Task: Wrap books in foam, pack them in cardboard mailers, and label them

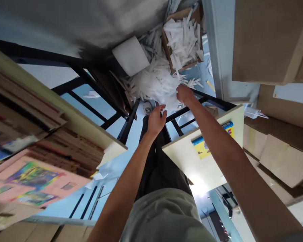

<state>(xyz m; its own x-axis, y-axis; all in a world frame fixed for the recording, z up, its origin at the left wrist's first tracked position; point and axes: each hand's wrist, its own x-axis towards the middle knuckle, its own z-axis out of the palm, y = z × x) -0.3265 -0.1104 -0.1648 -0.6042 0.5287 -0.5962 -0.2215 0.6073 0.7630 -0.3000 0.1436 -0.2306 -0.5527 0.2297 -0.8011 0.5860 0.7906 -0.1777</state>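
Note:
On the floor ahead lies a clear plastic bag (pixel 158 82) that looks full of white strips. My right hand (pixel 184 94) is closed at the bag's right side, its fingers curled on what looks like the plastic. Just in front of the bag, my left hand (pixel 156 119) is open, thumb and fingers apart, with nothing in it. Behind the bag stands a cardboard box (pixel 168 50) heaped with white strips (pixel 183 40). More loose strips (pixel 195 83) are scattered around it on the floor.
A white block (pixel 130 56) sits left of the bag against the wall. Black table frames (pixel 91 107) flank me on both sides. On the right tabletop (pixel 181 151) lie yellow-and-blue packets (pixel 202 146). Stacked flat cardboard (pixel 65 151) is at left, large cartons (pixel 270 40) at right.

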